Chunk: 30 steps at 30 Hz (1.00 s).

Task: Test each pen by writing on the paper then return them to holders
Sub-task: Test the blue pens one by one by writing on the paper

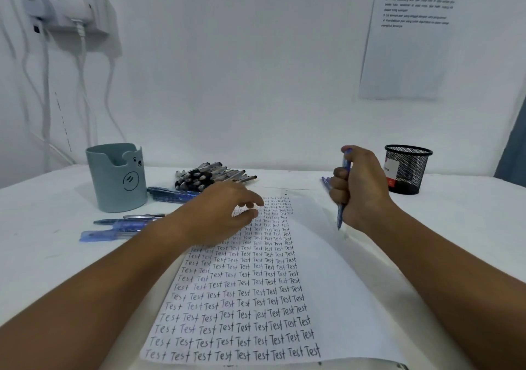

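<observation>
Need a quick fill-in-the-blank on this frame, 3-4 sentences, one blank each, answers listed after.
1. The right hand grips a ____ pen, tip pointing down.
2. The left hand rests open on the ____.
3. The word written all over the paper is ____.
4. The black mesh holder stands to the ____ of the right hand.

Missing words: blue; paper; Test; right

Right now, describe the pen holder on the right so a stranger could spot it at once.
Start at the sheet of paper covered in the word "Test". Beyond its far right corner, near the wall, stands the black mesh cup. Unlike the pale blue bear cup on the left, it is see-through wire.
</observation>
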Each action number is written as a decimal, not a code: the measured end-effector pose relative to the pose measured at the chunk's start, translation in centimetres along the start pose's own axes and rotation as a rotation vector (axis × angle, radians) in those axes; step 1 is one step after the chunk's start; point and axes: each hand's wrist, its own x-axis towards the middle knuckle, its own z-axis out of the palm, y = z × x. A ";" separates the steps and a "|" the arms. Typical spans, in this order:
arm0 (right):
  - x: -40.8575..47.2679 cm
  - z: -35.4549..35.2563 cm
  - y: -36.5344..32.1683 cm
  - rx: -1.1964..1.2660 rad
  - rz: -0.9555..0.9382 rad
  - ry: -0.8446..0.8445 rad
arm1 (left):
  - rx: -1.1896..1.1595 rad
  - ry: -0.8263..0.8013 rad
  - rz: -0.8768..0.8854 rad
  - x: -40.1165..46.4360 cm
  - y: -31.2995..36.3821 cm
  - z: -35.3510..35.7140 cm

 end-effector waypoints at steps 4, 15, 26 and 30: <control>0.2 -0.1 0.2 0.052 -0.001 -0.031 | -0.019 -0.059 0.013 -0.2 0.3 0.0; 0.8 -0.6 1.5 -0.351 -0.159 -0.167 | -0.043 -0.172 0.058 0.0 0.3 0.1; 0.7 -0.2 3.9 -0.500 -0.034 -0.388 | -0.042 -0.215 0.075 0.0 0.2 0.1; 0.5 -0.4 3.9 -0.548 -0.045 -0.412 | -0.040 -0.223 0.068 0.0 0.2 0.2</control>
